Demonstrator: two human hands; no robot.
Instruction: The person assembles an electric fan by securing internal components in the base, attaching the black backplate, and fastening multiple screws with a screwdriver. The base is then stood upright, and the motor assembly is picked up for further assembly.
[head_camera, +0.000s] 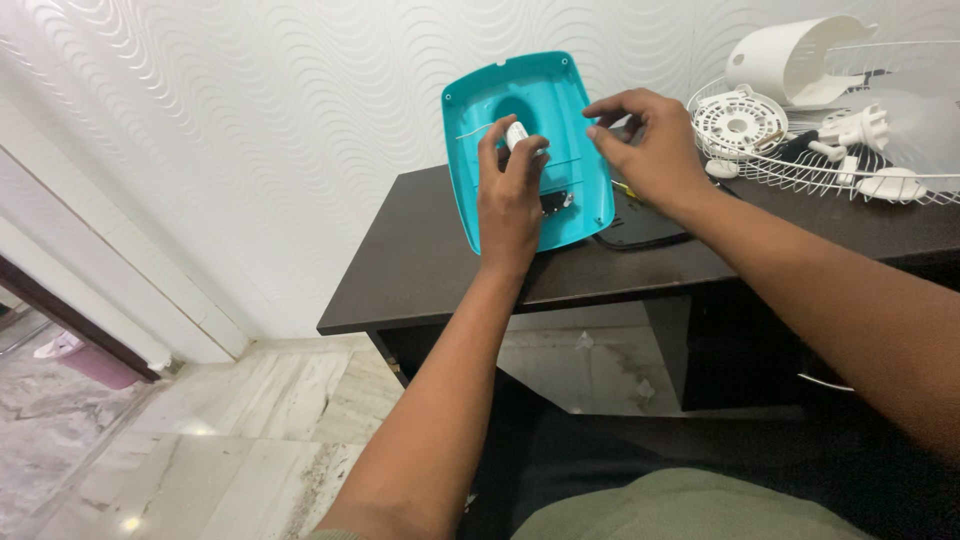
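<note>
A turquoise plastic housing panel (487, 105) stands tilted on the dark desk (420, 270), its hollow inner side facing me. My left hand (510, 190) is in front of it, fingers pinched on a small white cylindrical part (519, 135) with a thin white wire running off to the left. My right hand (645, 145) hovers at the panel's right edge, fingers curled and spread, touching or nearly touching the rim. A small black component (556, 202) sits low inside the panel.
At the right of the desk lie a white wire fan guard (800, 170), a white round vented piece (738, 120), a white motor cover (790, 55) and small white knobs. A black flat object (640, 230) lies under my right wrist. The textured white wall stands directly behind.
</note>
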